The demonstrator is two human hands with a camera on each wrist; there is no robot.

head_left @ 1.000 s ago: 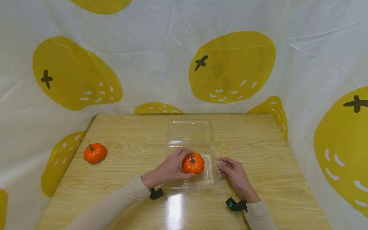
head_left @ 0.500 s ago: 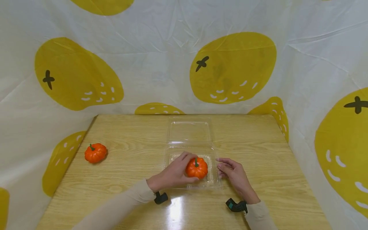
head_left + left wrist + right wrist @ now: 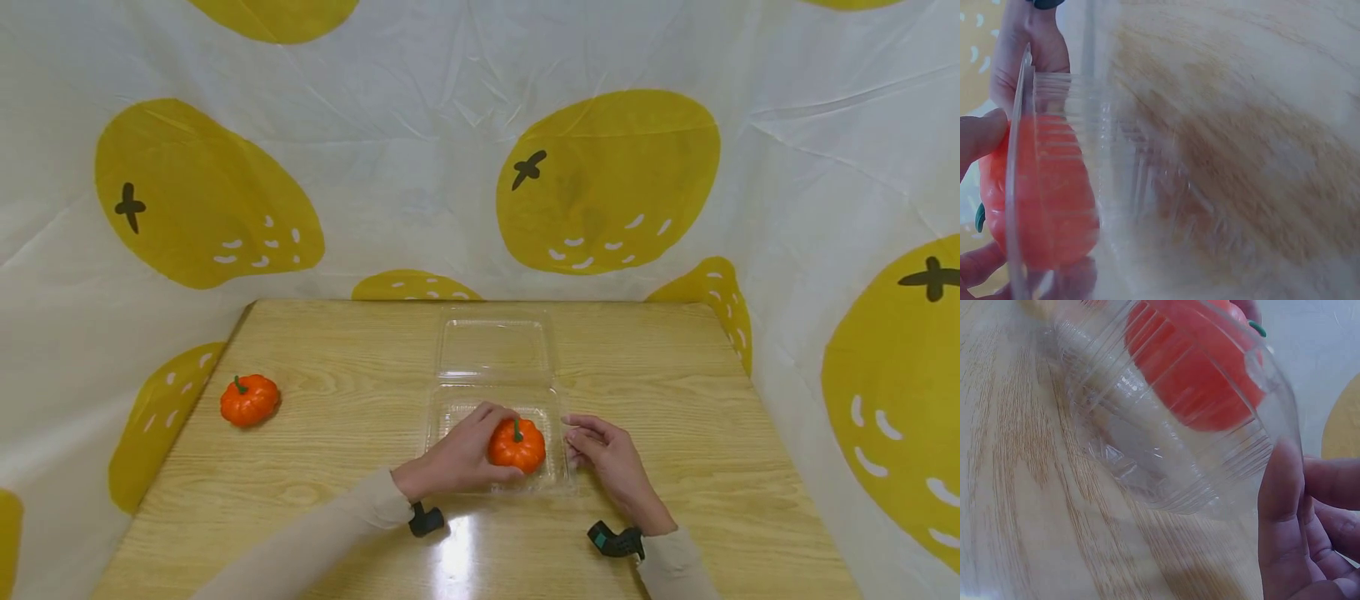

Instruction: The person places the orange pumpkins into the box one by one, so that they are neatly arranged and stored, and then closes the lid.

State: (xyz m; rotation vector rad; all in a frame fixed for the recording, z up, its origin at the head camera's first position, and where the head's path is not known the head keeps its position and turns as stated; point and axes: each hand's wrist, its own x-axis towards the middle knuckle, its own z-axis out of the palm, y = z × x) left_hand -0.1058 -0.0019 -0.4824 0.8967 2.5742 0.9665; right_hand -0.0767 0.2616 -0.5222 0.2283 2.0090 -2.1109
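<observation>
A small orange toy pumpkin (image 3: 517, 447) with a green stem sits within the near half of a clear plastic clamshell container (image 3: 557, 483), whose lid (image 3: 495, 346) lies folded back behind it. My left hand (image 3: 468, 454) grips the pumpkin from its left side, thumb in front and fingers behind. At the container's right rim, my right hand (image 3: 611, 462) pinches the edge between thumb and fingers, as the right wrist view shows. Through the clear wall in the left wrist view, the pumpkin (image 3: 1054, 194) shows between thumb and fingers.
A second orange pumpkin (image 3: 250, 400) stands on the wooden table (image 3: 352, 367), far to the left. Behind the table and along both sides hangs a pale curtain (image 3: 420, 167) printed with yellow fruit.
My left hand has carried the pumpkin a little rightward and nearer to me inside the container. My right hand stays at the container's rim.
</observation>
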